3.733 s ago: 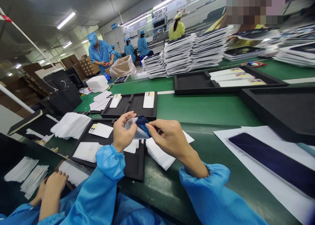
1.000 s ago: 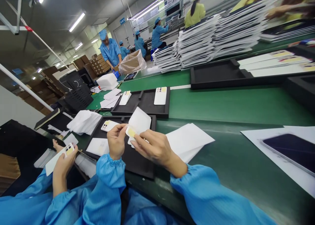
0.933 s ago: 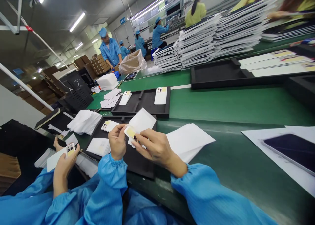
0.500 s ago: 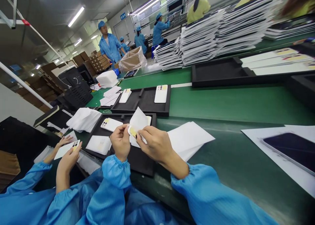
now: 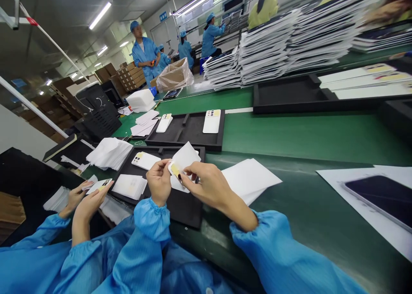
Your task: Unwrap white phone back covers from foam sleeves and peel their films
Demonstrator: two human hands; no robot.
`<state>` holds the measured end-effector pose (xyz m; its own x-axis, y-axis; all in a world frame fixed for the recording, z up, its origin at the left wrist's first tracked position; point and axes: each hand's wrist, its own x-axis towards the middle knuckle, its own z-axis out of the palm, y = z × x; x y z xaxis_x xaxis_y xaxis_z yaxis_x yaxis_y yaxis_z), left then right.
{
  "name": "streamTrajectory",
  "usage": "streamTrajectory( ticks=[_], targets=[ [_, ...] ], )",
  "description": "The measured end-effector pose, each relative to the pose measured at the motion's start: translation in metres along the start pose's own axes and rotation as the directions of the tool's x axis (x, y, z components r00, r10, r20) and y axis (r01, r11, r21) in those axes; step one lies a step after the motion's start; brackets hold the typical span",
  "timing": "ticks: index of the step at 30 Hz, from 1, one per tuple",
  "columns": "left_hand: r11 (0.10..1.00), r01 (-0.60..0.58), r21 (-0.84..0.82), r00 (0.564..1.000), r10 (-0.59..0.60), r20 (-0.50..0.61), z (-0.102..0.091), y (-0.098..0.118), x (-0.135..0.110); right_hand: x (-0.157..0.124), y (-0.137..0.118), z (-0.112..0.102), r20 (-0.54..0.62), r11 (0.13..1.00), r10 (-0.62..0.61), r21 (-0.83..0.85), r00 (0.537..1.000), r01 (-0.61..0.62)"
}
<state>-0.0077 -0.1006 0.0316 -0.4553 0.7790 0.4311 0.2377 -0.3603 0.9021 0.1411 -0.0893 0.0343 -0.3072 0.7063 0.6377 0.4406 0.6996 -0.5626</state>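
My left hand pinches the edge of a white phone back cover with yellow film round its camera end. My right hand has thumb and fingers bent together at the cover's other side; the grip is partly hidden. Behind the cover a thin white sheet stands up at a slant. Beneath my hands lies a black tray. In it are another white phone back cover with camera holes and a stack of white sheets.
A co-worker's hands hold a similar cover at left. Beyond is a second black tray with white covers. Paper sheets lie right of my hands, a dark phone farther right. Tall stacks stand behind.
My right hand has shifted slightly right, its fingers still at the cover. The white sheet leans a little more to the right. The co-worker's hands have tilted their cover flatter.
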Motion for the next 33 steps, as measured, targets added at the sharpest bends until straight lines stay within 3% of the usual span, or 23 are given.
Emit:
streamTrajectory(
  ticks=[4, 10, 13, 16, 19, 22, 28, 33],
  targets=[
    [0.997, -0.061, 0.046, 0.998, 0.06, 0.02, 0.004, 0.005, -0.006, 0.0, -0.002, -0.004, 0.017, 0.999, 0.031, 0.011, 0.999, -0.031],
    [0.976, -0.144, 0.163, 0.989, 0.135, 0.064, 0.006, 0.003, -0.013, -0.004, -0.002, -0.002, 0.04, 0.967, -0.034, -0.252, 0.999, 0.043],
    [0.983, -0.124, 0.137, 0.991, 0.115, 0.071, 0.006, 0.005, -0.014, -0.004, 0.001, 0.001, 0.024, 0.942, -0.075, -0.325, 0.997, 0.078],
    [0.998, -0.034, 0.048, 0.988, 0.026, 0.151, 0.007, 0.011, -0.016, -0.004, 0.006, 0.006, -0.032, 0.931, -0.133, -0.347, 0.991, 0.114],
    [0.998, 0.038, 0.048, 0.974, -0.048, 0.223, 0.006, 0.016, -0.02, -0.005, 0.009, 0.011, -0.079, 0.935, -0.184, -0.323, 0.98, 0.15],
    [0.991, 0.06, 0.122, 0.981, -0.081, 0.176, 0.006, 0.017, -0.021, -0.005, 0.011, 0.016, -0.134, 0.953, -0.199, -0.256, 0.971, 0.16],
    [0.979, 0.034, 0.201, 0.991, -0.059, 0.12, 0.01, 0.018, -0.019, -0.005, 0.013, 0.026, -0.226, 0.995, -0.096, -0.027, 0.969, 0.092],
    [0.972, 0.047, 0.23, 0.977, -0.093, 0.192, 0.009, 0.019, -0.011, -0.006, 0.013, 0.032, -0.251, 0.993, -0.104, 0.035, 0.962, 0.116]
  ],
)
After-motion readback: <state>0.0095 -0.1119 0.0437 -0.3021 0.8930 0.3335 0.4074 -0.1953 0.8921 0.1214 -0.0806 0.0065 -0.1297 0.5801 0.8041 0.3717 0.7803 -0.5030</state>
